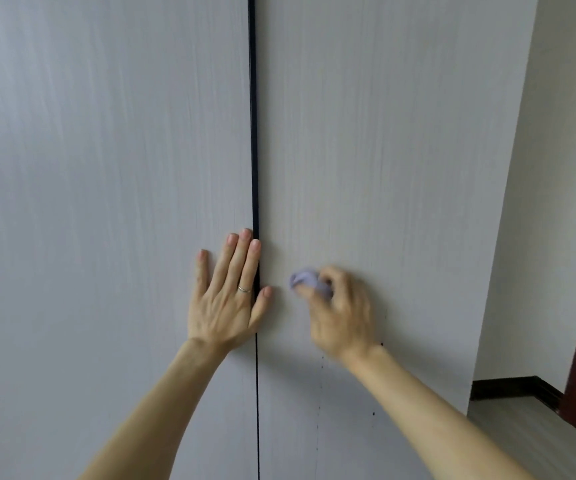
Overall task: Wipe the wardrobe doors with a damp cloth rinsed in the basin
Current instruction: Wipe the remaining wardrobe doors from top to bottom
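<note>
Pale grey wood-grain wardrobe doors point(106, 168), lilac cloth point(309, 281) (blurred), dark-brown skirting point(508, 388).

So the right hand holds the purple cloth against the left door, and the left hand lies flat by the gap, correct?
Not quite. In the head view the right hand holds the purple cloth against the right door, not the left. The left hand does lie flat by the gap.
</note>
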Demonstrator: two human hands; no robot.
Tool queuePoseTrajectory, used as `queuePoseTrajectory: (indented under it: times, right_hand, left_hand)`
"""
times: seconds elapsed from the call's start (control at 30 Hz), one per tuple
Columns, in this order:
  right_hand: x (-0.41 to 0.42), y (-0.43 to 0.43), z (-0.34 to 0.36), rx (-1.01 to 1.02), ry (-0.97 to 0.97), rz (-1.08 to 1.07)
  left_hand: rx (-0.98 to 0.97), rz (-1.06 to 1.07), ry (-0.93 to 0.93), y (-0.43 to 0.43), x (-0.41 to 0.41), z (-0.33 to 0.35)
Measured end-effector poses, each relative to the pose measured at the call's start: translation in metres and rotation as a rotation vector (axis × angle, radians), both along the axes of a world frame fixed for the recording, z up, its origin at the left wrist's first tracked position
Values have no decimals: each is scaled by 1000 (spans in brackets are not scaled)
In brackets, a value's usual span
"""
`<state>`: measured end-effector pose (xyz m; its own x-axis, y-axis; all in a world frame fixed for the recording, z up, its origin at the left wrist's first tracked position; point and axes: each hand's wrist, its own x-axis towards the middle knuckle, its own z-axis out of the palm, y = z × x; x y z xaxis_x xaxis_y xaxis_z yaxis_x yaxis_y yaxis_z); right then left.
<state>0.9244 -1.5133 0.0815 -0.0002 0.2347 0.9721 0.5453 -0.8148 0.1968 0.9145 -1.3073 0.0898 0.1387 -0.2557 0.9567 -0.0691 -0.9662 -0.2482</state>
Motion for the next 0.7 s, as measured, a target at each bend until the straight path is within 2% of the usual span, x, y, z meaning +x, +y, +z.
queuePoseTrajectory:
  times: [0.03,0.1,0.17,0.27,0.3,0.37,0.47,0.57,0.63,0.7]
  right_hand:
    - [0,-2,-12,-115,-10,-8]
    - [1,-8,0,-185,-22,2]
    - [1,-7,41,-32,-4,30]
    - [-3,7,112,359,51,37]
    - [-4,13,124,433,55,34]
    - [-4,28,121,446,22,52]
    - [-2,39,55,126,-22,63]
    - [-3,36,-22,-194,37,62]
    - [-5,29,-39,-352,30,60]
    - [-1,21,-21,-426,-12,59]
  left_hand:
    - [-3,-4,7,0,-2,0]
    - [3,-23,47,0,-6,1]
    - [15,-42,93,0,-12,5]
    - [51,-34,82,8,-18,1]
    - [59,-13,60,14,-19,-5]
    - [66,25,2,33,-17,-20]
    - [102,39,-59,47,-10,-34]
    - [97,34,-80,46,-8,-31]
    - [95,18,-65,46,-10,-32]
    - [91,18,-56,47,-11,-33]
